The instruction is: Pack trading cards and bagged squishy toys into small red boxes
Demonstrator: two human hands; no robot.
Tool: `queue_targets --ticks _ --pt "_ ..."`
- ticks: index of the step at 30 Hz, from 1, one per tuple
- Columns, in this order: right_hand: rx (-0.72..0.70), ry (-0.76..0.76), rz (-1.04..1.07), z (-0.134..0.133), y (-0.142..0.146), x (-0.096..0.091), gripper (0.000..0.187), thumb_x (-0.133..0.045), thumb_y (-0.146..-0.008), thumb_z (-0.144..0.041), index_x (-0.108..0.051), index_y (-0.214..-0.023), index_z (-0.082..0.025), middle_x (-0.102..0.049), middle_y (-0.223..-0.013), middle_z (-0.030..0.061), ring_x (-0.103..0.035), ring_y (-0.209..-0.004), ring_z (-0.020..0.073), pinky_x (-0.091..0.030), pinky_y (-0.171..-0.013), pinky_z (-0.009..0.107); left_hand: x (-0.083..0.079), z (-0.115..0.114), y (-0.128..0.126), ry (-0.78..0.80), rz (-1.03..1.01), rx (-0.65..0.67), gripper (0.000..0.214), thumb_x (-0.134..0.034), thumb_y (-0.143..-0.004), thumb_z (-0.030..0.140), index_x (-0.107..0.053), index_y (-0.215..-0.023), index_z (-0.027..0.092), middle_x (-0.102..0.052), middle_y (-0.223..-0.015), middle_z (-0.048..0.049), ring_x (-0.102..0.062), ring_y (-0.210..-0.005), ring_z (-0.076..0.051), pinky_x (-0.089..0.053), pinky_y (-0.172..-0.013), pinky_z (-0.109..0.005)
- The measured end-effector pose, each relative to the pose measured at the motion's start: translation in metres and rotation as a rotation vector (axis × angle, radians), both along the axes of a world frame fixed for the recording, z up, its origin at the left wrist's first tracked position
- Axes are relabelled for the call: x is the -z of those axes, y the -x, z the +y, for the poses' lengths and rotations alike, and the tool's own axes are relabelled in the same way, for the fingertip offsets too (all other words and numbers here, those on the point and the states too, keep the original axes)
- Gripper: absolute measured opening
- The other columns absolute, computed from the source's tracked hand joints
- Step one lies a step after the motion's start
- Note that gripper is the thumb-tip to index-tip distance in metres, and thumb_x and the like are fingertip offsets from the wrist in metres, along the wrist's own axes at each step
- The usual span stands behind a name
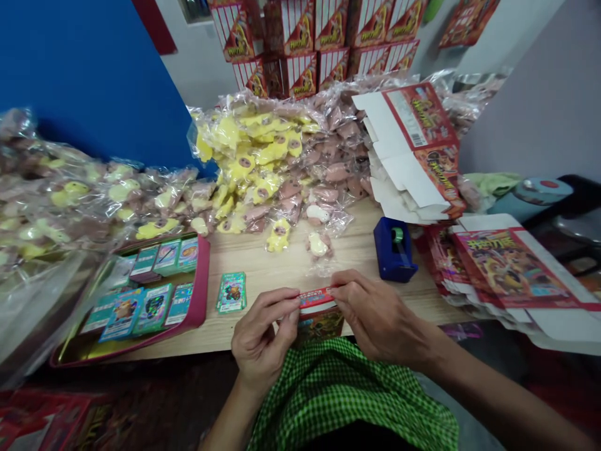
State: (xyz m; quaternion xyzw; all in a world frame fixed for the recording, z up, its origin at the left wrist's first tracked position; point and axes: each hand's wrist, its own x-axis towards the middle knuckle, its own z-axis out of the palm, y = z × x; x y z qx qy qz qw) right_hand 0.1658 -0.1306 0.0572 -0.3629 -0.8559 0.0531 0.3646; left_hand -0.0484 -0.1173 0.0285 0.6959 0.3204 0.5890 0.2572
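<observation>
My left hand point(263, 332) and my right hand point(375, 316) pinch the top edge of a small red printed cardboard box point(319, 316) from either side, just above the near table edge. Its lower face shows a colourful picture. A stack of green trading cards point(231, 292) lies on the wooden table point(263, 263) left of my hands. Beyond my right hand stands a blue tape dispenser point(394, 250). Small yellow and pink toys in clear wrappers point(279, 235) lie loose just past my fingers.
A red-rimmed tin tray point(201, 294) holding rows of cards sits at the left. Heaped plastic bags of wrapped toys point(263, 156) fill the back. Flattened red box blanks point(511, 269) lie at the right, stacked red boxes point(300, 50) rise behind, and a green checked cloth point(347, 401) covers my lap.
</observation>
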Motion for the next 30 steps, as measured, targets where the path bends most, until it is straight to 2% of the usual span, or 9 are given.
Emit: queue_targets --ticks 7,12,17,19,21,23,24,27,30 --pt "-0.075 0.026 -0.084 -0.016 -0.009 -0.005 0.015 -0.043 -0.093 -0.006 -0.047 -0.101 -0.018 -0.060 -0.106 0.0161 -0.061 -0.094 0.0248 -0.058 -0.069 0.036 0.004 -0.012 0.013 -0.109 0.129 0.051 0.028 -0.065 -0.089 0.002 -0.074 -0.109 0.020 -0.076 -0.112 -0.0070 -0.073 -0.098 -0.018 -0.061 -0.080 -0.029" --pt "-0.036 -0.056 -0.157 -0.025 -0.007 -0.008 0.024 -0.041 -0.083 0.001 -0.051 -0.094 -0.018 -0.062 -0.105 0.0167 -0.062 -0.088 0.0248 -0.057 -0.065 0.035 0.008 -0.018 0.025 -0.199 0.286 0.081 0.026 -0.073 -0.091 0.019 -0.071 -0.117 0.017 -0.070 -0.131 -0.0162 -0.072 -0.112 -0.025 -0.063 -0.087 -0.036" --pt "0.006 -0.019 -0.073 -0.027 -0.009 -0.013 0.027 -0.042 -0.089 -0.001 -0.057 -0.104 -0.017 -0.064 -0.116 0.0173 -0.064 -0.107 0.0259 -0.060 -0.080 0.038 -0.006 -0.016 0.019 -0.203 0.358 0.020 0.026 -0.074 -0.087 0.009 -0.072 -0.110 0.022 -0.077 -0.116 -0.0072 -0.076 -0.096 -0.020 -0.063 -0.080 -0.031" --pt "0.157 0.028 0.075 -0.021 -0.022 -0.008 0.027 -0.044 -0.092 -0.004 -0.057 -0.112 -0.017 -0.061 -0.124 0.0183 -0.060 -0.121 0.0275 -0.059 -0.091 0.043 -0.010 -0.008 0.013 -0.212 0.319 -0.048 0.026 -0.075 -0.087 0.009 -0.074 -0.108 0.023 -0.077 -0.114 -0.0046 -0.076 -0.095 -0.019 -0.062 -0.082 -0.030" --pt "0.473 0.164 0.276 -0.012 -0.046 0.002 0.022 -0.050 -0.090 -0.009 -0.060 -0.107 -0.018 -0.062 -0.121 0.0157 -0.060 -0.120 0.0283 -0.057 -0.094 0.047 -0.012 0.004 0.004 -0.224 0.267 -0.155 0.031 -0.076 -0.085 0.009 -0.075 -0.112 0.025 -0.077 -0.115 -0.0032 -0.074 -0.098 -0.018 -0.060 -0.087 -0.030" --pt "0.801 0.365 0.460 -0.003 -0.074 0.016 0.013 -0.056 -0.083 -0.012 -0.063 -0.092 -0.019 -0.065 -0.105 0.0115 -0.066 -0.103 0.0266 -0.060 -0.084 0.042 -0.011 0.017 -0.007 -0.234 0.248 -0.212 0.035 -0.077 -0.086 0.010 -0.074 -0.117 0.026 -0.076 -0.115 -0.0030 -0.073 -0.096 -0.017 -0.059 -0.086 -0.028" --pt "0.891 0.459 0.516 0.002 -0.086 0.023 0.009 -0.058 -0.080 -0.013 -0.062 -0.085 -0.019 -0.066 -0.095 0.0096 -0.069 -0.091 0.0248 -0.061 -0.075 0.038 -0.010 0.022 -0.012 -0.239 0.260 -0.202 0.035 -0.076 -0.087 0.011 -0.074 -0.119 0.026 -0.076 -0.115 -0.0031 -0.072 -0.093 -0.016 -0.059 -0.083 -0.027" --pt "0.958 0.673 0.614 0.012 -0.106 0.040 0.004 -0.059 -0.080 -0.017 -0.061 -0.076 -0.018 -0.063 -0.067 0.0036 -0.066 -0.056 0.0188 -0.052 -0.046 0.025 -0.004 0.032 -0.024 -0.266 0.304 -0.122 0.033 -0.072 -0.091 0.012 -0.073 -0.121 0.024 -0.074 -0.113 -0.0042 -0.071 -0.086 -0.013 -0.058 -0.072 -0.022" --pt "0.946 0.779 0.714 0.016 -0.106 0.044 0.007 -0.056 -0.085 -0.023 -0.058 -0.080 -0.018 -0.066 -0.067 0.0027 -0.068 -0.051 0.0178 -0.049 -0.040 0.022 -0.001 0.033 -0.026 -0.269 0.316 -0.109 0.036 -0.071 -0.090 0.010 -0.072 -0.124 0.024 -0.072 -0.113 -0.0049 -0.072 -0.088 -0.015 -0.059 -0.071 -0.022"
